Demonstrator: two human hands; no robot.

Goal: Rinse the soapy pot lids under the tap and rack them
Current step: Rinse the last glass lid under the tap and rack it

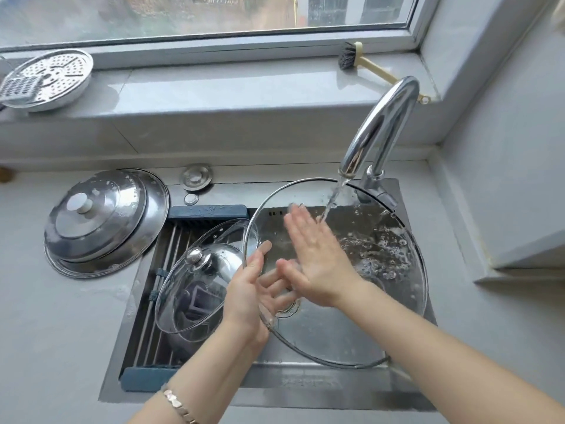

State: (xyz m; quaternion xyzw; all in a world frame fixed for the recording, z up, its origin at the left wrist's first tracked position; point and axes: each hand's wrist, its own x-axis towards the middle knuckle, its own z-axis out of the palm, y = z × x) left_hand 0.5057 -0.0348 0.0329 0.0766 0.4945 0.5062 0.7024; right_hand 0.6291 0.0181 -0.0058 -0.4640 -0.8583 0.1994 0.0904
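large glass lid stands tilted over the sink, under the running tap, whose water strikes its upper part. steel lids lie stacked on the counter to the left. a smaller glass lid rests on the rack across the sink. the left hand has its grip clamped on the large lid's rim; the right hand lies flat, released, against the glass.
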